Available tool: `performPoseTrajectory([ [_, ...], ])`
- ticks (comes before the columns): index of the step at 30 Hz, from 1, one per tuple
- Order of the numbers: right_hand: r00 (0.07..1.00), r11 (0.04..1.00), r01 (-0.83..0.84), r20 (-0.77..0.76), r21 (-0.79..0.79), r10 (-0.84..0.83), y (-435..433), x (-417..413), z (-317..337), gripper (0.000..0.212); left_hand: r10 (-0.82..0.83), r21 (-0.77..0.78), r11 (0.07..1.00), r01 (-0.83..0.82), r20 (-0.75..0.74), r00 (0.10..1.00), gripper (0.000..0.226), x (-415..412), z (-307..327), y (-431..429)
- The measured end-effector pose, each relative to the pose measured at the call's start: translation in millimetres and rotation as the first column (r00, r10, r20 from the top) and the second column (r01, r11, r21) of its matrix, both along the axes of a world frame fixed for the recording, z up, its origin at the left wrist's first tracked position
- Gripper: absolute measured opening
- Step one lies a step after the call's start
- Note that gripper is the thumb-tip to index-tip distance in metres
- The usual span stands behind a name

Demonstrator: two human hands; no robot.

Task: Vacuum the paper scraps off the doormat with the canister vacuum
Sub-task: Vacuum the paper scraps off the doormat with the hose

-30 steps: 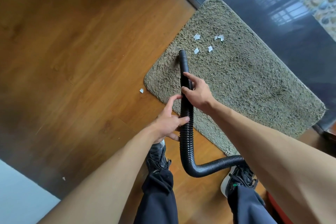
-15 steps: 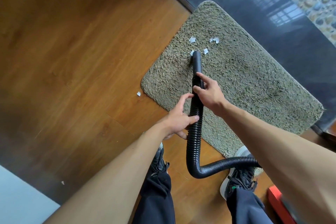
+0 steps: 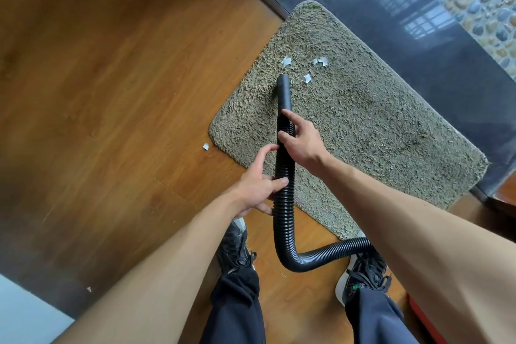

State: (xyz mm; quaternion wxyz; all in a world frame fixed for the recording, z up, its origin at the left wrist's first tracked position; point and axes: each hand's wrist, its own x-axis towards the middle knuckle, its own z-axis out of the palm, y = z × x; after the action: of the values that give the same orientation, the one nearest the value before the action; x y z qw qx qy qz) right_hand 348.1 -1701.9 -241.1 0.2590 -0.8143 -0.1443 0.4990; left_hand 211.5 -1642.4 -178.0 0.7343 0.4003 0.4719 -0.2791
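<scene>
The right hand (image 3: 303, 145), nearer the nozzle (image 3: 282, 84), and the left hand (image 3: 258, 187) just behind it both hold the vacuum hose (image 3: 284, 204), fingers curled round it. Its long axis points up the doormat (image 3: 363, 120). The paper scraps (image 3: 307, 78) lie just beyond the nozzle, slightly rightward.

No readable text, label, brand or number anywhere; green speck on right shoe (image 3: 363, 274), perhaps logo, illegible.

On the doormat (image 3: 377, 134), paper scraps (image 3: 307, 78) lie just beyond my vacuum hose (image 3: 284, 176) tip; another scrap (image 3: 206, 146) lies on the floor (image 3: 111, 92), left of the doormat.
</scene>
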Motion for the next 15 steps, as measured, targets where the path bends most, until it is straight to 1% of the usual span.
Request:
performPoseTrajectory([
  [4, 1.000, 1.000, 0.013, 0.011, -0.009, -0.013, 6, 10, -2, 0.068, 0.000, 0.016, 1.000, 0.000, 0.013, 1.000, 0.066, 12, -3, 4],
  [8, 1.000, 1.000, -0.015, 0.021, -0.007, 0.015, 11, 21, -6, 0.064, -0.011, 0.022, 1.000, 0.011, 0.027, 1.000, 0.064, 22, -7, 8],
  [15, 0.999, 1.000, -0.013, 0.039, -0.009, 0.014, 14, 24, -9, 0.070, -0.018, 0.030, 0.999, 0.017, 0.032, 0.999, 0.062, 27, -10, 12],
])
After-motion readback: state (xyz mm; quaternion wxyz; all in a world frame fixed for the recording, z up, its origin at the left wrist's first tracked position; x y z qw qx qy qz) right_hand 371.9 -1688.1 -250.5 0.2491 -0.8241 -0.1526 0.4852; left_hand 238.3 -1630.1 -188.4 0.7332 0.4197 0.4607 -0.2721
